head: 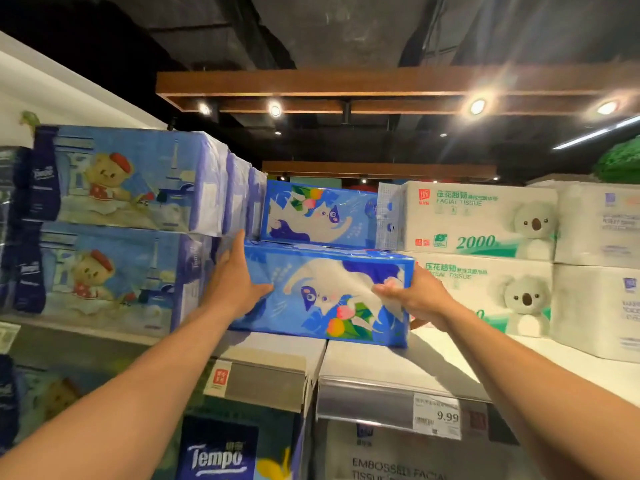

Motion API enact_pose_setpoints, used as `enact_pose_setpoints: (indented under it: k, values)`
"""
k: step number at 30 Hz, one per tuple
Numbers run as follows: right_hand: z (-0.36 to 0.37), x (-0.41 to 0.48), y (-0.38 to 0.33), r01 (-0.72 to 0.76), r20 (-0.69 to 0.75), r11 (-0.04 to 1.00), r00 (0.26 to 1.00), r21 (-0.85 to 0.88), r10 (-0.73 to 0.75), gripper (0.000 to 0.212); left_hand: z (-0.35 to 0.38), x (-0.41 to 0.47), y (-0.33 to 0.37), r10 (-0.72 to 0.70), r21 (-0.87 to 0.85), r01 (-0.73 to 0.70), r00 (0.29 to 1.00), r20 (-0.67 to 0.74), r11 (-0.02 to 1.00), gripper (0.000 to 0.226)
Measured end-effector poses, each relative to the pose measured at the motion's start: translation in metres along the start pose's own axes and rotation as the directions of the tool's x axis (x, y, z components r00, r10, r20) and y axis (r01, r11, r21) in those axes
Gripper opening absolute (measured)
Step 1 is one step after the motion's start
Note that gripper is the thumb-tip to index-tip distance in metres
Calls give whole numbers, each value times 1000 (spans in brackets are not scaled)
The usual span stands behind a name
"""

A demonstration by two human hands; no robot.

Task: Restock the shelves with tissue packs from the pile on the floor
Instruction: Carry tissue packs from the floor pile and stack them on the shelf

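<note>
**Shelf (398, 355) gap takes another cat-print pack**

Top shelf carries two tall stacks: bear-print packs (117, 178) on the left and koala facial-tissue packs (478, 220) on the right. They leave a narrow slot between them, which looks meant for the blue line. A cat-print pack (318, 213) already sits high at the back of that slot.

A second blue tissue pack (325, 292) is at the slot's front edge, just below and in front of the first, with its cat printed upside down. It is held long side forward, apparently so it can slide in between the neighbours.

The left hand (235, 282) presses flat against the pack's left end, fingers straight and thumb laid on the front. The right hand (415, 296) grips the opposite end, fingers curled over the wrapper.

Whether the pack's base rests on the shelf cannot be told. What supports the rear pack is hidden, and the floor pile is out of view. A price label (438, 417) reads 9.99; its smaller print is illegible.
</note>
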State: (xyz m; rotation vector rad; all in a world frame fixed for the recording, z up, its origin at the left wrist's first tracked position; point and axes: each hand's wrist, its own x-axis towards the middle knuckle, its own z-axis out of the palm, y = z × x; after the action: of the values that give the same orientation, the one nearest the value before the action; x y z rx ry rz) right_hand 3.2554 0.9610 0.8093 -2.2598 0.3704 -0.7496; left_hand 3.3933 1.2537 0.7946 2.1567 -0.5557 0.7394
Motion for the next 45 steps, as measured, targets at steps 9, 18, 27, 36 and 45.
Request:
enact_pose_setpoints:
  k: [9,18,27,36,45]
  values:
    - [33,41,-10,-48,-179,924,984,-379,-22,84,29,16,4,130,568,-120,991,24,814,90]
    - [38,32,-9,-75,-231,887,972,-455,-36,89,29,12,-4,23,489,-127,977,213,863,67]
    - [-7,-27,-52,255,32,683,947,-684,-321,87,-38,-16,39,36,497,-219,936,351,840,89]
    - [-17,-189,-54,429,320,663,903,-614,-287,117,-72,-143,88,300,155,-453,772,561,878,87]
    - [-17,-396,96,229,374,735,927,-638,36,143,-12,-379,97,384,-101,-468,560,734,878,118]
